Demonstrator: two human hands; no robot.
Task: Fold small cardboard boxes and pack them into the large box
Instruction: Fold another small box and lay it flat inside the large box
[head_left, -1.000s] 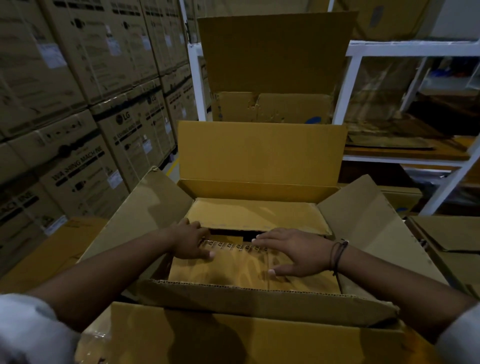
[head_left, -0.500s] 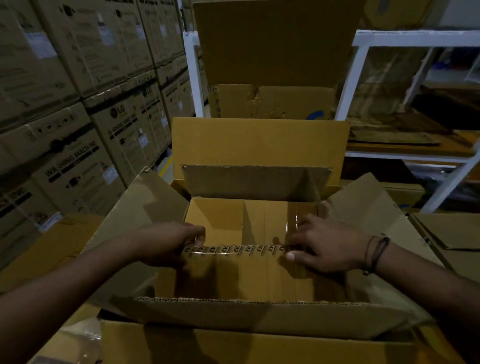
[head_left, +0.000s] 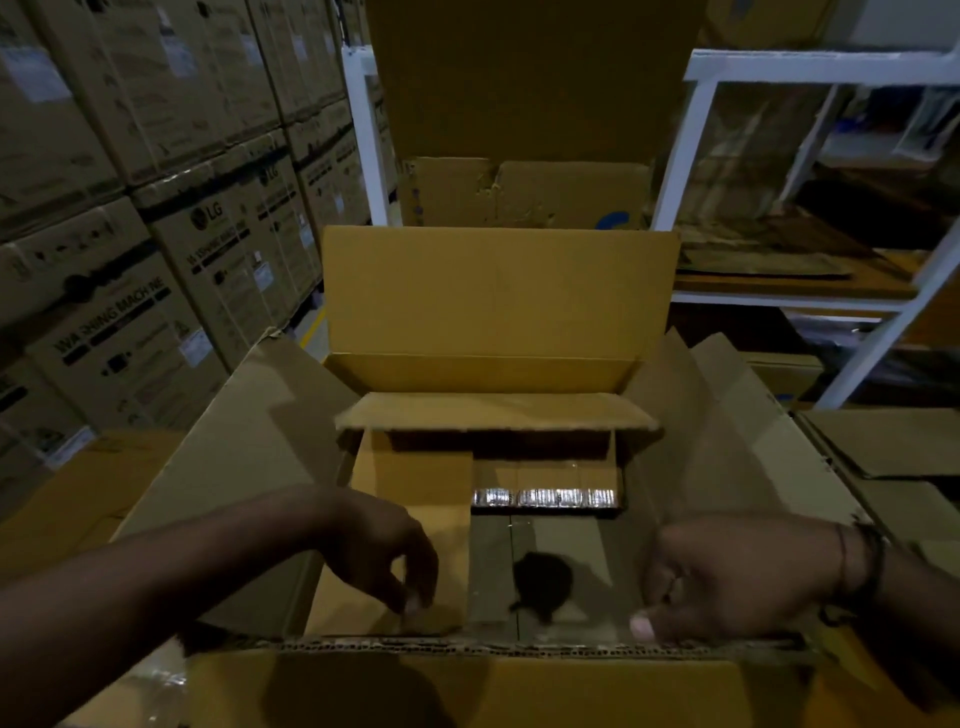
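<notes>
The large box (head_left: 234, 447) stands in front of me with all its flaps spread outward. A small cardboard box (head_left: 493, 410) sits inside it with its top open, its far flap level and a shiny tape strip (head_left: 545, 498) across its floor. My left hand (head_left: 384, 556) hangs over the small box's yellow left flap (head_left: 410, 483), fingers loosely curled and tips touching it. My right hand (head_left: 727, 577) is curled at the box's near right corner, its thumb on the corrugated near edge (head_left: 467, 647). What its fingers hold is hidden.
Stacked printed appliance cartons (head_left: 156, 234) form a wall on the left. A white metal rack (head_left: 810, 67) with flat cardboard sheets stands at the right. Another open carton (head_left: 524, 192) rises behind the large box, and flattened boxes (head_left: 893, 441) lie at the right.
The small box's top flaps, pressed flat under both hands a second ago, now stand open. Both hands have drawn back toward me to the near side.
</notes>
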